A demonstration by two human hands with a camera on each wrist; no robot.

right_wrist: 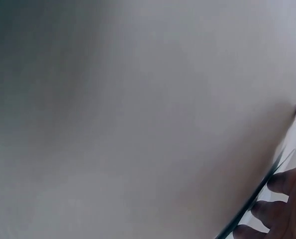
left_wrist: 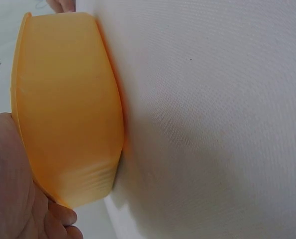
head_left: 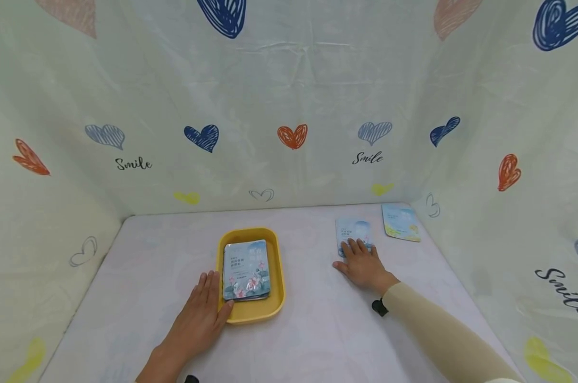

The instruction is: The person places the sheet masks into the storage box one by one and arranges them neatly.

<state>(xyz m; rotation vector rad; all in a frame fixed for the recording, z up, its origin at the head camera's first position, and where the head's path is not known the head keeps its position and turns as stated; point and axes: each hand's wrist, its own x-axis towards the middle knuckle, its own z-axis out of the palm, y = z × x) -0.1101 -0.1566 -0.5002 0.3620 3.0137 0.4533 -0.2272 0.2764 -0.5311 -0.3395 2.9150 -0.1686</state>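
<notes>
A yellow tray [head_left: 266,313] holds blue packets with pink flowers [head_left: 246,270], lying flat. My left hand [head_left: 197,315] lies with straight fingers along the tray's left rim, its thumb at the near left corner. The left wrist view has the tray's near wall [left_wrist: 70,99] beside part of the left hand [left_wrist: 11,184]. Over to the right, my right hand [head_left: 363,270] rests its extended fingers on the lower part of another light blue packet [head_left: 352,229] flat on the table. In the right wrist view, fingertips [right_wrist: 279,183] touch that packet's dark edge [right_wrist: 247,205].
A packet with a yellow flowery lower edge [head_left: 401,223] lies near the table's far right corner. The white-covered table [head_left: 308,340] is enclosed by a heart-printed cloth [head_left: 250,85] at the back and both sides.
</notes>
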